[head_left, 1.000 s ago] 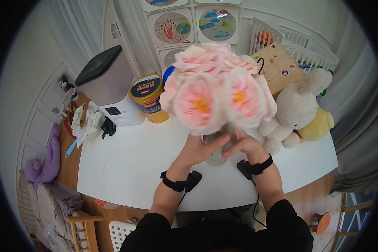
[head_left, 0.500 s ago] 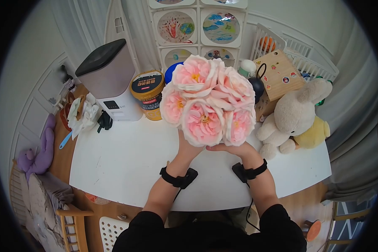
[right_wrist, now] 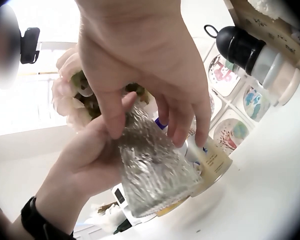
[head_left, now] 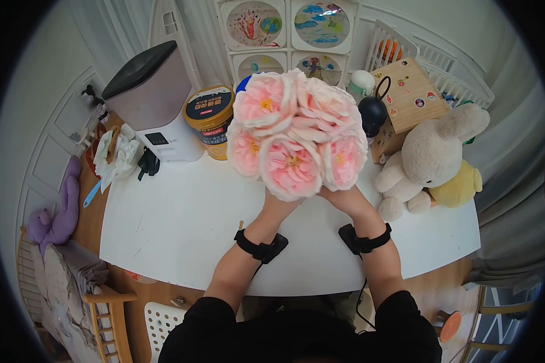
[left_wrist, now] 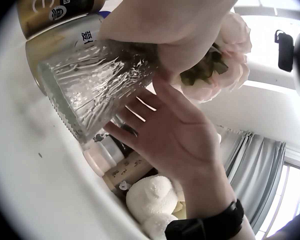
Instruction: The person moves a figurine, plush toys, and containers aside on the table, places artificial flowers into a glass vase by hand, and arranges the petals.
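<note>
Both hands hold a clear ribbed glass vase (left_wrist: 95, 80) with a bunch of pale pink flowers (head_left: 293, 136) in it. In the head view the blooms hide the vase and most of the fingers. My left hand (head_left: 280, 204) grips the upper part of the glass from the left; its thumb lies at the neck in the right wrist view. From the other side my right hand (right_wrist: 140, 70) holds the vase, thumb in front and fingers down the far side. The vase's thick base is close over the white table (head_left: 163, 230).
At the back left stand a grey-and-white bin with a dark lid (head_left: 151, 97) and a yellow tub (head_left: 211, 118). Back right are a black-topped bottle (head_left: 372, 115), a stickered wooden box (head_left: 412, 94) and a plush rabbit (head_left: 430, 151). White plastic bags (head_left: 118, 154) lie at the left edge.
The bunch has moved down from the head camera and turned upright, its blooms now facing up and covering the vase that showed a second ago. Both hands keep hold of the vase.
</note>
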### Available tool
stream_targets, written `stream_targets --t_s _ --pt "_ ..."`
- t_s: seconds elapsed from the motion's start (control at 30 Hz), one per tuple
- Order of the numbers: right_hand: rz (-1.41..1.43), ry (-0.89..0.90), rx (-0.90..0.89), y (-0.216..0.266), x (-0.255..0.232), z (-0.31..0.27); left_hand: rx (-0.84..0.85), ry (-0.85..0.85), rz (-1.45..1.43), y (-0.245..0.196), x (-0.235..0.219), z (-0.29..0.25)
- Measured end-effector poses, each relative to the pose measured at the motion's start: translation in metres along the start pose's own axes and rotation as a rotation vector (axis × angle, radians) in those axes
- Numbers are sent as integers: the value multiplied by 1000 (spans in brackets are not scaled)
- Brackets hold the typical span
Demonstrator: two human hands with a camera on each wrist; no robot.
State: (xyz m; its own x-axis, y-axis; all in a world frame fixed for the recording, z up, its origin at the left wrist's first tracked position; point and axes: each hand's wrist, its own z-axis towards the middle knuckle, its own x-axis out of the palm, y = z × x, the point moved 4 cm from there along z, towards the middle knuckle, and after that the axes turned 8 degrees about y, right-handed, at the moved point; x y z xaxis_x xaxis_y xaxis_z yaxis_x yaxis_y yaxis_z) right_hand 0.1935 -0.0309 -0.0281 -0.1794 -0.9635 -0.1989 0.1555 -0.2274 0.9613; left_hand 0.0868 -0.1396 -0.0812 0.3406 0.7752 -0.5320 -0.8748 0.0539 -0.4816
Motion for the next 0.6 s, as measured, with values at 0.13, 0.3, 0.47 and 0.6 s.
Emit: stream_targets --t_s 0.13,0.3,0.47,0.6 --pt "-189 -84 -97 -25 -2 -3 -84 61 -43 -7 4 -4" --pt "-178 -9 -133 -39 -16 -7 -140 123 -251 -22 6 4" --pt "-323 47 -187 -42 -23 -8 -161 147 -389 -16 9 5" --pt "850 -72 -149 -150 -81 -36 -150 99 -533 3 10 -7"
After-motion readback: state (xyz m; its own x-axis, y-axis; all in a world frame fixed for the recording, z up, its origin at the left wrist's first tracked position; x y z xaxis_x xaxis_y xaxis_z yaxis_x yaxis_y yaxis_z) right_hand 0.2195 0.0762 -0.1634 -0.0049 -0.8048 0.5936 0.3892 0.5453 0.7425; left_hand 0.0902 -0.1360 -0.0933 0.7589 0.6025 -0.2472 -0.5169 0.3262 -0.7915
